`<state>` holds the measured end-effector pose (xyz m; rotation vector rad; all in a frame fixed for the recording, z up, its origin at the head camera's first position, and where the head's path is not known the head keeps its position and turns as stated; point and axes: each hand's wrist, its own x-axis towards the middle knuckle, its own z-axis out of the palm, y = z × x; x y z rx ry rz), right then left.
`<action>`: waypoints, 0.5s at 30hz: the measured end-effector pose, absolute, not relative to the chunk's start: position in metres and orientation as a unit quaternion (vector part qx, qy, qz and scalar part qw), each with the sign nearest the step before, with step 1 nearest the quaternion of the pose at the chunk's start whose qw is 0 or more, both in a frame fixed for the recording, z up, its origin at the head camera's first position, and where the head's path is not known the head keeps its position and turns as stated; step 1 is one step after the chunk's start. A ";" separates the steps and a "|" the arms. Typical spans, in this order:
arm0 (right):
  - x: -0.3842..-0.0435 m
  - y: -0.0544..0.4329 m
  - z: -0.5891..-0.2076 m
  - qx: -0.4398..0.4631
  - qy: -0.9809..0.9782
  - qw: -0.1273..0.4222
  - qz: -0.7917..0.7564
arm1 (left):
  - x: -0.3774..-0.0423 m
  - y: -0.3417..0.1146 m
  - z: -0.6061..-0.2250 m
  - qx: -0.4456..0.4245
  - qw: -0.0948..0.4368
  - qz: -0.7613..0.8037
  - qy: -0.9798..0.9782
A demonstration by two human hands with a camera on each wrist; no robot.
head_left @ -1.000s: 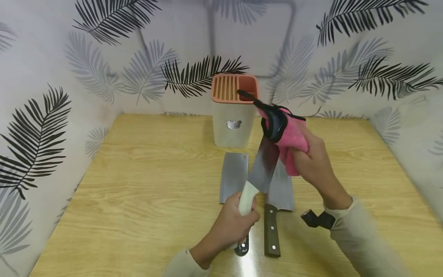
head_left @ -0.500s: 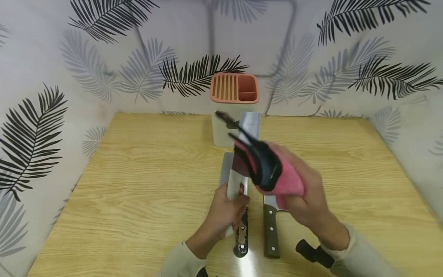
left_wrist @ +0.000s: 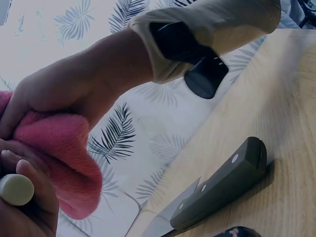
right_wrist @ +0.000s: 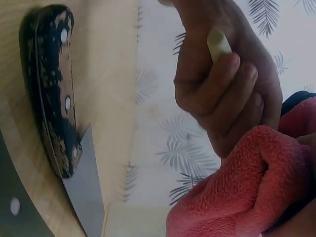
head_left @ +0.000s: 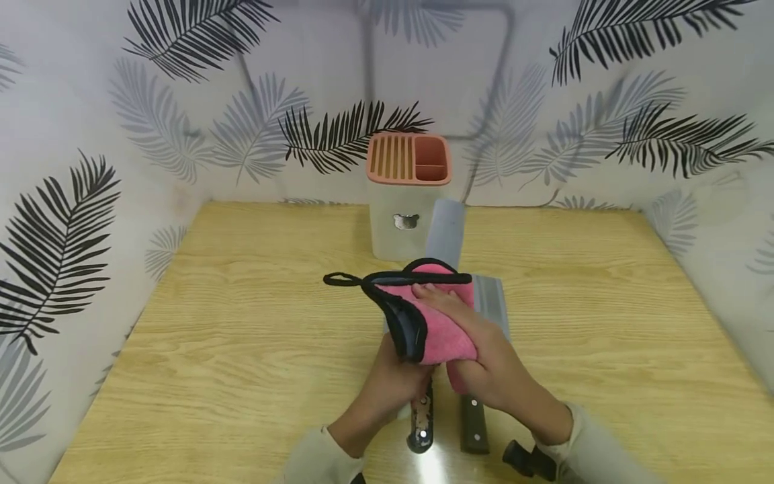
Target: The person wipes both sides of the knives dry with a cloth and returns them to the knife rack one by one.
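My left hand (head_left: 390,380) grips the white handle (left_wrist: 16,189) of a kitchen knife (head_left: 446,232), whose broad blade points away, raised above the table. My right hand (head_left: 484,349) holds a pink cloth (head_left: 446,329) with black edging and a hanging loop over the blade near the handle. The cloth hides the lower blade and part of the left hand. Beneath them lie two cleavers, side by side. One has a worn black handle (right_wrist: 54,94); the other has a dark green-brown riveted handle (left_wrist: 219,187) and its blade (head_left: 492,302) shows right of the cloth.
A white knife holder (head_left: 399,235) with an orange slotted top (head_left: 393,158) stands at the back of the wooden table (head_left: 254,323), behind the raised blade. Leaf-patterned sheeting (head_left: 242,148) surrounds the table at the back and sides.
The right hand has brought the cloth down and left along the knife, from the blade's far part to near the handle. The left hand has shifted slightly left, turning the blade more upright in view.
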<state>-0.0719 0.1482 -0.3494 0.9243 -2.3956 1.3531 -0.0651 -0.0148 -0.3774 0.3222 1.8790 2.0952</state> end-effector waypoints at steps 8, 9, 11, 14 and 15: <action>-0.105 0.167 -0.333 0.258 -0.816 0.200 0.478 | -0.053 -0.005 -0.370 0.096 0.191 0.708 0.673; -0.111 0.171 -0.330 0.244 -0.816 0.209 0.480 | -0.052 -0.005 -0.369 0.094 0.201 0.711 0.667; -0.122 0.178 -0.324 0.209 -0.818 0.224 0.487 | -0.050 -0.004 -0.368 0.088 0.216 0.711 0.663; -0.134 0.190 -0.313 0.148 -0.804 0.252 0.519 | -0.049 -0.003 -0.368 0.088 0.228 0.715 0.655; -0.136 0.194 -0.309 0.130 -0.792 0.269 0.532 | -0.050 -0.003 -0.369 0.088 0.230 0.715 0.655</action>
